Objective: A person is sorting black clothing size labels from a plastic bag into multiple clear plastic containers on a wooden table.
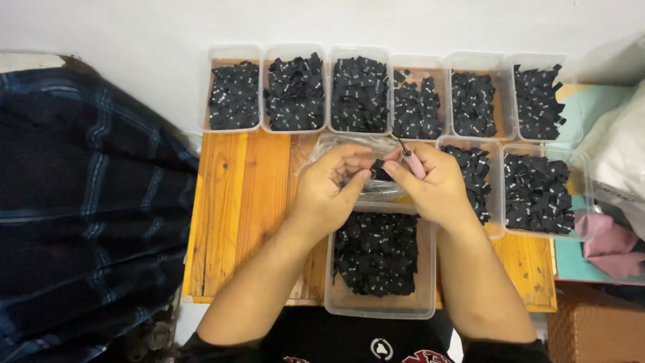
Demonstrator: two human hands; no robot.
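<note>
Both hands meet mid-table: left hand [330,185] pinches a black tag [378,168], right hand [433,181] grips pink-handled snips [411,161].

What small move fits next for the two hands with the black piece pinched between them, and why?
Probably drop the small black piece into the near clear tub: left hand and right hand, gripping a pink-handled tool, hold it directly above that tub of similar pieces.

A home piecework station: a small wooden tabletop [242,202] set against a plain white wall [134,27], ranked with clear plastic tubs [234,94] of black fabric labels [376,252]; a dark plaid cloth [80,202] and a wicker basket [594,329] lie alongside.
</note>
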